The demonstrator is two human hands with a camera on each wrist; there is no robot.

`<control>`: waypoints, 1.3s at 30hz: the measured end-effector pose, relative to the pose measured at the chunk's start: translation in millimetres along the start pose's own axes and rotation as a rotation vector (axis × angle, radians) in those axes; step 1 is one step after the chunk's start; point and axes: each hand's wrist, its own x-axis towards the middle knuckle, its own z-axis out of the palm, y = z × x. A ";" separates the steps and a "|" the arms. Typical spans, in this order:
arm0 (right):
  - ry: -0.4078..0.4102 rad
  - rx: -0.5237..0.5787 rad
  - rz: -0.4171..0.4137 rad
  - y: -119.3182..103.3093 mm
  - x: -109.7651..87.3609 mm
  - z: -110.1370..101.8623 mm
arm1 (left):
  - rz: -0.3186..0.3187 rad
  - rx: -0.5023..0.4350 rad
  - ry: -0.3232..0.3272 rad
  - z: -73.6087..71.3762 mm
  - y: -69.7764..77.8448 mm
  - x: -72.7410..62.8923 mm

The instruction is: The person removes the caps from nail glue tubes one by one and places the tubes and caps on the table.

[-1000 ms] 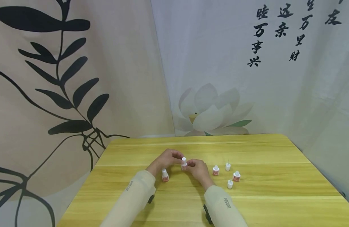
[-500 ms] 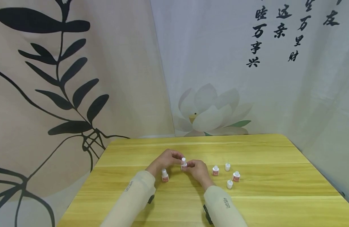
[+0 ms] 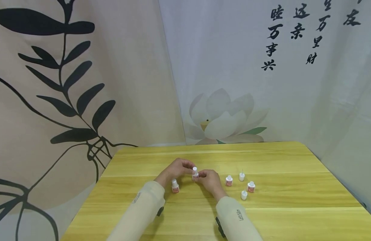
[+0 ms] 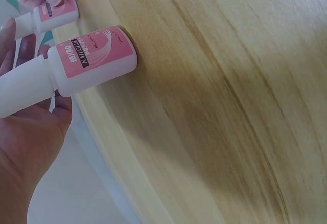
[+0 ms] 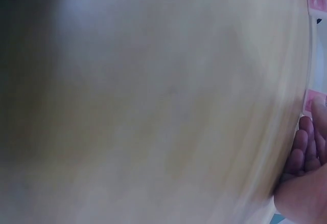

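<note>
1. Capped bottle at the left: its pink label reads "MYRO", "NAIL GLUE" and "BRUSH ON"; the smaller print is unclear.
2. Bottle just to its right: pink label partly covered, lettering unreadable.
3. Third bottle and rightmost bottle: label print too small.
4. Far backdrop, right part: black columns, left to right, "睦万事兴", "远亲", "生万里财", "友", some cut off at the top.
5. Left sleeve and right sleeve: small dark lettering, illegible.

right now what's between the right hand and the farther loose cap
An uncapped bottle stands between the right hand and the farther cap, with bare table between bottle and cap; the head view shows it.
</note>
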 end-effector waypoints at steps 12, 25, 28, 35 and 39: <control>-0.010 -0.008 -0.009 -3.0 1.0 -1.2 | -0.005 -0.010 -0.003 -1.6 2.3 -2.2; -0.024 -0.036 -0.013 -2.9 2.8 -2.7 | -0.016 0.006 0.013 -0.2 2.5 -2.0; -0.031 -0.041 -0.017 -2.4 2.9 -3.0 | -0.010 0.003 0.016 0.8 2.5 -2.0; -0.044 -0.037 -0.024 0.1 2.8 -2.6 | 0.009 0.003 0.000 1.3 2.0 -1.7; -0.050 -0.036 -0.021 0.5 2.5 -2.1 | -0.005 0.012 -0.001 0.6 3.9 -3.2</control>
